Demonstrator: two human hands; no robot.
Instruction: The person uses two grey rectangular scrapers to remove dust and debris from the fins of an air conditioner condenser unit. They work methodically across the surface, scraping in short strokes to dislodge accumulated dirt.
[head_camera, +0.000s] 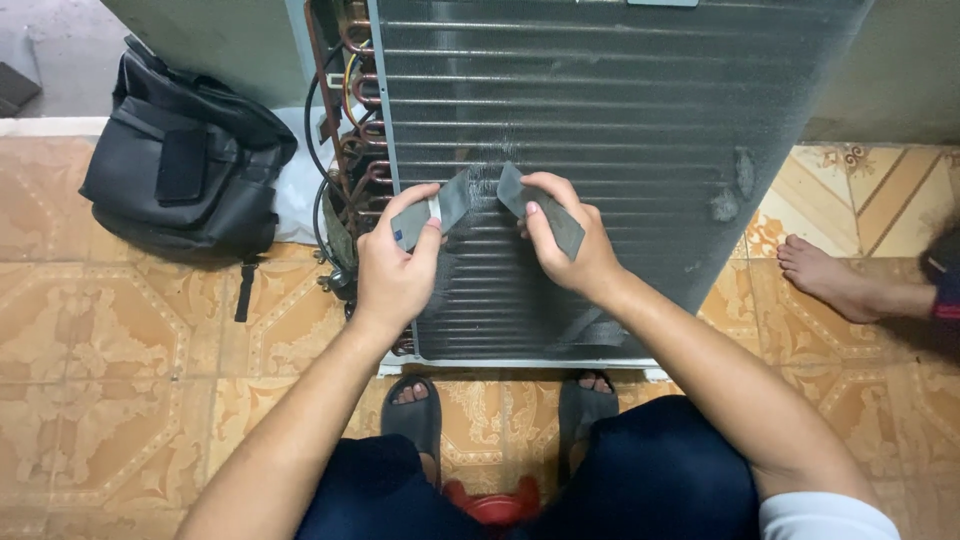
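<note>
Head view: both hands' grips (395, 265) (565, 240) closed on grey strip (500, 195).

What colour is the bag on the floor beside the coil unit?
The bag is black, seen clearly at upper left in the head view.

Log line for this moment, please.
left hand: holds grey strip | right hand: holds dark strip | both over finned coil | bag left
</note>
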